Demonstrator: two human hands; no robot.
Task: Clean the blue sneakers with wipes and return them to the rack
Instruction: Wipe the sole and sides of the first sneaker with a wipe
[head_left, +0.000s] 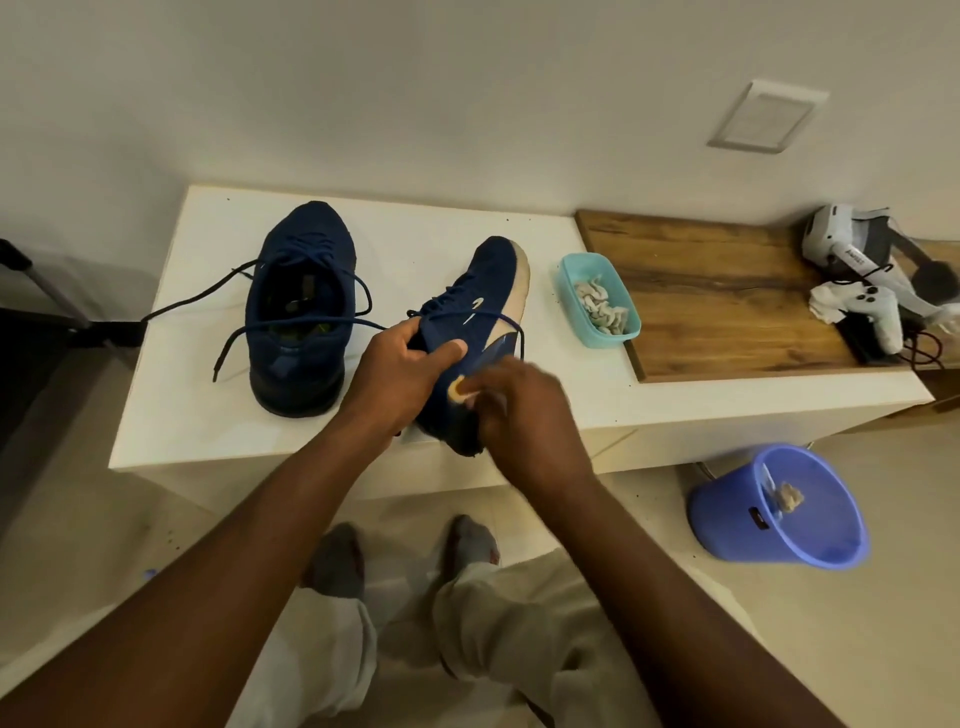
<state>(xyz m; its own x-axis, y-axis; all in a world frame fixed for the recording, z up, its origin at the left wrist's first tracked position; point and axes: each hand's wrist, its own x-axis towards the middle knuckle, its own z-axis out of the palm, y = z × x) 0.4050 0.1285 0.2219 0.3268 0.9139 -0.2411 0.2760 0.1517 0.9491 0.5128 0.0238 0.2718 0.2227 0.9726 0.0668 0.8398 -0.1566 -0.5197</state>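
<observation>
On the floor before the bench (182, 405): two feet in grey socks (337, 564), pale trousers (519, 623). Off the bench's front right corner, also on the floor, a blue bin (727, 519), tilted, a crumpled scrap (789, 499) inside. At the middle of the bench's front edge: held shoe (467, 306), tipped on its side, pale sole turned right, heel poking past the edge. Left hand (400, 364) clamped on its collar, thumb laid across the side. Right hand (519, 405) blurred against the heel, fingers curled over something pale; cannot tell whether pinching a wipe. On the bench's left half: second shoe (301, 312), upright, laces (171, 309) loose, one trailing past the left edge. Toward the bench's right, just beside the held shoe: teal tub (571, 291) of crumpled wipes (600, 306). On the bench's right end: wood board (727, 291), carrying white-grey sneakers (852, 239) and a white controller (878, 312). Behind the bench: wall with a white plate (769, 117).
</observation>
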